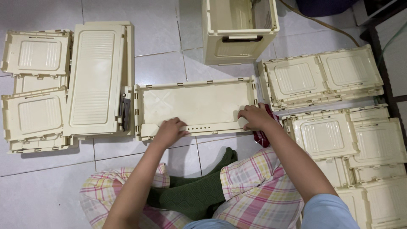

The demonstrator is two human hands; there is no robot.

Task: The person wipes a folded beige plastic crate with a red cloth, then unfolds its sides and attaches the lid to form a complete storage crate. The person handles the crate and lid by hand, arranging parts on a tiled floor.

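Note:
A cream plastic crate base [195, 104] lies flat on the tiled floor in front of me, rim up. My left hand [169, 130] rests on its near edge at the left, fingers curled over the rim. At the right end of that same near edge sits my right hand [254, 116], fingers pressed on the rim. A red cloth [263, 135] shows under my right wrist. I sit cross-legged in plaid trousers and green socks.
Flat cream panels [95, 78] and folded crate parts [38, 85] lie at the left. An assembled cream crate [239, 32] stands behind the base. Stacks of folded crates [322, 78] fill the right side. A cable [326, 25] and dark furniture are at the top right.

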